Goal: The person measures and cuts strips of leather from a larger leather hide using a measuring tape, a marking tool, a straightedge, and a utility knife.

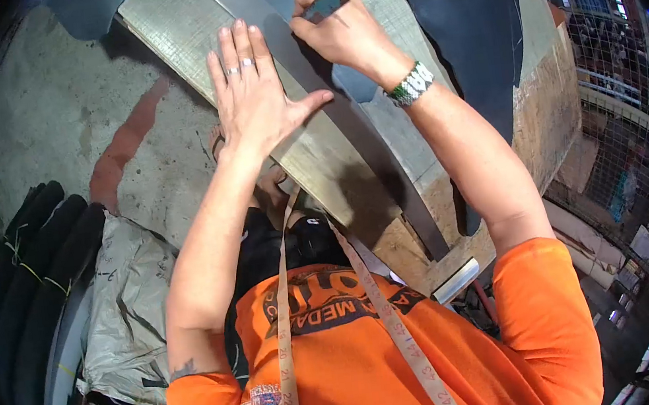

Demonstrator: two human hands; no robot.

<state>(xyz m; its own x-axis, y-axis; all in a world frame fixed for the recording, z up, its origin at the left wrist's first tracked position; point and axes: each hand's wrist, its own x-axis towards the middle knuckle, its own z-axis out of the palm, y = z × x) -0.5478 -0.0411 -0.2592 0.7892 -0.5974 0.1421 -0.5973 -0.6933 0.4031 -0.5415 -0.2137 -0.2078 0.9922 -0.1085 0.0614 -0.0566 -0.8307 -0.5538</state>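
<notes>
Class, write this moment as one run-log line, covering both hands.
left hand: spread flat, touching dark strip; right hand: gripping dark tool; strip: lying along pale board; tape measure: draped over orange shirt

room above floor (61,104) left of board (169,32), dark rolls (35,275) blocking lower left, wire mesh (617,65) barring right
</notes>
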